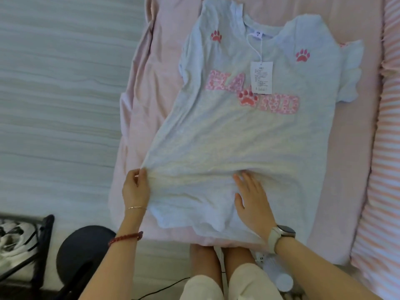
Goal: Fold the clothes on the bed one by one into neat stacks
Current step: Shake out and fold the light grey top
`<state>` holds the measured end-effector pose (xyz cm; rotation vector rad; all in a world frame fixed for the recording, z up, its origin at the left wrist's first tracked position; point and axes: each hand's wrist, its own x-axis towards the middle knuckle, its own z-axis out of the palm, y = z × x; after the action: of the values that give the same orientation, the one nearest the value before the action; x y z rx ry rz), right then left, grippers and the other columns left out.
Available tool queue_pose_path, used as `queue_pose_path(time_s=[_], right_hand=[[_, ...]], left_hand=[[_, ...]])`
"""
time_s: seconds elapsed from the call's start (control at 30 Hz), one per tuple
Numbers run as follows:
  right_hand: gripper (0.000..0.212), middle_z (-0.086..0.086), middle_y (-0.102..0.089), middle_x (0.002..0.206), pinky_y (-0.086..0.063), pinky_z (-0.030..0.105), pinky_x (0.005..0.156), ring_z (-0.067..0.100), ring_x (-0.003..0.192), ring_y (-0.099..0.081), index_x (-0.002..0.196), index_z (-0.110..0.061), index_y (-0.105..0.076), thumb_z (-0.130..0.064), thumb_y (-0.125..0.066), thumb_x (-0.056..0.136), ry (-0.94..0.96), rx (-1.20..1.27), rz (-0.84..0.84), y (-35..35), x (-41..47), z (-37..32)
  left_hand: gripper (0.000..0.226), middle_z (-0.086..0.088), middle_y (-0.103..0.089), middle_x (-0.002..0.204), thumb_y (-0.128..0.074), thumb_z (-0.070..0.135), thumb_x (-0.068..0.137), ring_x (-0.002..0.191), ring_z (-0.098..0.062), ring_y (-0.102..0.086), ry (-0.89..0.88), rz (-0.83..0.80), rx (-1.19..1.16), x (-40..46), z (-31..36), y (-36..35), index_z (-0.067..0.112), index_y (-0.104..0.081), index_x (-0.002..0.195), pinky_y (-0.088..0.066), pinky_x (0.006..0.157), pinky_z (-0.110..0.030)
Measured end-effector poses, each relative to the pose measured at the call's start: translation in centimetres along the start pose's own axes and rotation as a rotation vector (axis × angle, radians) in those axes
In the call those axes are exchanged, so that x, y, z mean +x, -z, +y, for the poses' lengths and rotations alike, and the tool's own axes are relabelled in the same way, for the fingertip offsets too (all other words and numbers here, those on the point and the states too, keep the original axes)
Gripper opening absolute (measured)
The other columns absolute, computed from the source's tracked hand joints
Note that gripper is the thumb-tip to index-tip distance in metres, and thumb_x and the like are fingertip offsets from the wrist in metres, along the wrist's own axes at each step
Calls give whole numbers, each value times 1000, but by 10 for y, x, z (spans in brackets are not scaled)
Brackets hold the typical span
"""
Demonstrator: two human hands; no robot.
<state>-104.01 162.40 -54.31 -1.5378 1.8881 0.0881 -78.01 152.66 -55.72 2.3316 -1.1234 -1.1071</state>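
- I see the grey T-shirt (249, 131) spread face-up on the pink bed (350, 148), collar toward 12 o'clock.
- My left hand (135, 189) pinches its 9 o'clock side edge.
- My right hand (252, 202) presses flat at 6 o'clock, fingers straight together.

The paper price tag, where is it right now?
In the head view the paper price tag lies on the chest of the grey T-shirt, hanging by a string from the neckline, just above the pink paw print.
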Motion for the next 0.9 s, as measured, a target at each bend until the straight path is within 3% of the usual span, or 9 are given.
queue_pose_path(time_s=[0.1, 0.17, 0.3, 0.37, 0.43, 0.53, 0.63, 0.77, 0.9], right_hand=[[53, 5, -7, 157, -9, 33, 117, 19, 145, -5, 148, -17, -18, -20, -35, 99, 15, 12, -62, -2, -2, 1], [52, 4, -5, 158, -10, 37, 117, 19, 145, -3, 149, -19, -17, -21, -34, 99, -1, -38, -96, -7, -6, 4], [50, 3, -3, 158, -11, 39, 117, 19, 145, 0, 147, -20, -23, -20, -35, 99, -39, -40, -156, -16, -18, 8], [47, 6, -12, 157, -13, 35, 117, 21, 145, -7, 144, -15, -31, -16, -38, 98, -80, 67, -112, -17, -23, 9], [43, 9, -24, 153, -19, 35, 115, 23, 142, -16, 140, -11, -38, -13, -40, 97, -179, 200, -17, -17, -29, 12], [40, 13, -38, 144, -27, 40, 110, 27, 134, -30, 135, -7, -43, -9, -41, 96, -405, 371, 201, -15, -43, 25], [40, 16, -37, 142, -30, 43, 105, 30, 131, -33, 136, -5, -40, -9, -40, 96, -648, 433, 369, -10, -64, 47], [47, 19, -28, 147, -25, 47, 108, 34, 134, -27, 142, -3, -30, -14, -41, 97, -854, 462, 308, -9, -95, 86], [47, 21, -41, 138, -32, 46, 104, 36, 127, -36, 134, 2, -38, -24, -48, 96, -905, 530, 181, -24, -112, 112]], left_hand=[[24, 3, -61, 80, -57, 34, 91, 73, -14, -57, 142, -342, -67, 7, -10, 8, 11, -61, 93, -44, 61, -24], [25, 0, -61, 79, -58, 35, 90, 73, -16, -58, 115, -417, 65, 1, -21, 11, 10, -62, 89, -43, 61, -25], [37, -1, -47, 59, -53, 43, 90, 65, -27, -49, 68, -65, 272, -5, -36, 26, 14, -46, 68, -33, 54, -30], [26, -7, -58, 76, -52, 39, 92, 80, -34, -57, 68, -2, 395, -9, -34, 27, 12, -54, 92, -39, 63, -33], [37, -18, -58, 110, -53, 31, 92, 101, -38, -54, 14, 40, 519, -19, -27, 18, 9, -50, 122, -40, 81, -42], [49, -22, -47, 131, -61, 22, 87, 118, -40, -45, -245, 49, 587, -47, -12, -3, 6, -48, 132, -32, 96, -50], [52, -23, -50, 132, -72, 19, 79, 121, -42, -47, -604, -141, 624, -82, -6, -31, 7, -56, 126, -39, 97, -55], [62, -19, -62, 118, -89, 31, 53, 107, -40, -60, -975, -412, 838, -122, -11, -62, 13, -69, 109, -53, 81, -52], [81, -18, -64, 115, -93, 42, 30, 103, -36, -63, -1047, -519, 1055, -142, -23, -87, 19, -72, 104, -54, 77, -49]])
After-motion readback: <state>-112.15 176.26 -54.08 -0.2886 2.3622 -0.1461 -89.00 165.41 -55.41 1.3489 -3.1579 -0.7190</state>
